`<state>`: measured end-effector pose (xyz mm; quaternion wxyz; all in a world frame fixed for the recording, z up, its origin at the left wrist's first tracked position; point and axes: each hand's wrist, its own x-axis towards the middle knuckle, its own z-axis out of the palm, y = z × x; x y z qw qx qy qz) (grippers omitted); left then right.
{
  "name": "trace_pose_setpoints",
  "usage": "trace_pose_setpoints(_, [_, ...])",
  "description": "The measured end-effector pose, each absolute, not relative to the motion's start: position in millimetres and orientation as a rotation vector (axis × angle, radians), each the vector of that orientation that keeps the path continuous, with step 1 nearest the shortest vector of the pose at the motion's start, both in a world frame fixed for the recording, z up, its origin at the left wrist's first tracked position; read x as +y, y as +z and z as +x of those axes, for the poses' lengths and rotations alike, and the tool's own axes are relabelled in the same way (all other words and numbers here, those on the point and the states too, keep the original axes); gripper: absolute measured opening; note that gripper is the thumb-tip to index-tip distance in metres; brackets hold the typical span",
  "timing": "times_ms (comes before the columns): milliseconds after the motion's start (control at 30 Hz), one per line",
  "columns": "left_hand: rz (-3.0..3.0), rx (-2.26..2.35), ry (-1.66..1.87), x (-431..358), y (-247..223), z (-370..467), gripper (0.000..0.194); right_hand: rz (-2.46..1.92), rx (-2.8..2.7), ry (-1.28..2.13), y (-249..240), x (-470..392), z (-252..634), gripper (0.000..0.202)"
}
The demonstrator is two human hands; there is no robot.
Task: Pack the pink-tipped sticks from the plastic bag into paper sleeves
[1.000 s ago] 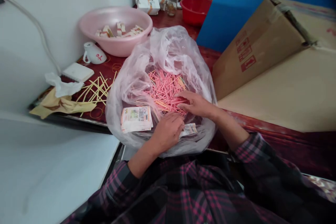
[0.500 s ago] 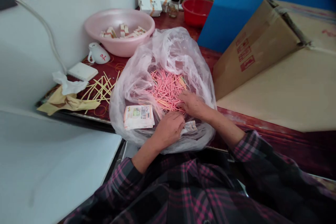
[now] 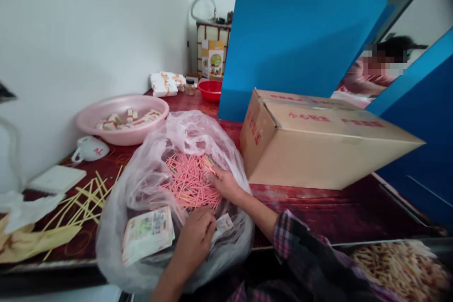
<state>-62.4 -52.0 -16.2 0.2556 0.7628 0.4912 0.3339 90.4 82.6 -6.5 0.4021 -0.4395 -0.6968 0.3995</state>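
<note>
A clear plastic bag point(image 3: 120, 226) lies open on the dark red table, with a heap of pink sticks point(image 3: 189, 179) inside. At the heap's right edge is my right hand point(image 3: 224, 183), its fingers bent over the sticks; what they grip, if anything, is too small to tell. My left hand point(image 3: 198, 231) is closed at the near edge of the heap, its fingertips hidden. Left of it on the bag lies a stack of printed packets point(image 3: 148, 233). A small printed piece point(image 3: 223, 224) sits just right of my left hand.
Left of the bag are yellow sticks point(image 3: 83, 205), a white mug point(image 3: 91, 149) and a pink basin point(image 3: 123, 137) holding small bundles. A cardboard box point(image 3: 300, 155) stands right, before a blue panel point(image 3: 283, 52). Another person point(image 3: 368, 73) sits beyond.
The view has turned up and to the right, bringing the whole box and another person into sight. My right hand has shifted slightly up along the heap's right edge.
</note>
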Motion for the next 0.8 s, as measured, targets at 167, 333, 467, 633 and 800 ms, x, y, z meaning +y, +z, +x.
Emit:
trace_pose_setpoints(167, [1.863,1.392,1.021,-52,-29,-68,0.036,-0.987,-1.52,1.099,6,76,86,0.023])
trace_pose_setpoints(333, [1.699,1.441,1.142,-52,-37,-71,0.04,-1.092,-1.635,1.052,-14,75,83,0.016])
trace_pose_setpoints(467, [1.698,1.43,1.083,-53,-17,-69,0.036,-1.075,-1.669,1.01,-10,74,87,0.025])
trace_pose_setpoints(633, [1.664,1.392,1.062,-56,1,-64,0.029,-1.124,-1.822,0.912,-7,69,98,0.017])
trace_pose_setpoints(800, [1.058,1.268,1.348,-54,0,-61,0.031,-1.066,-1.561,1.054,-6,71,105,0.043])
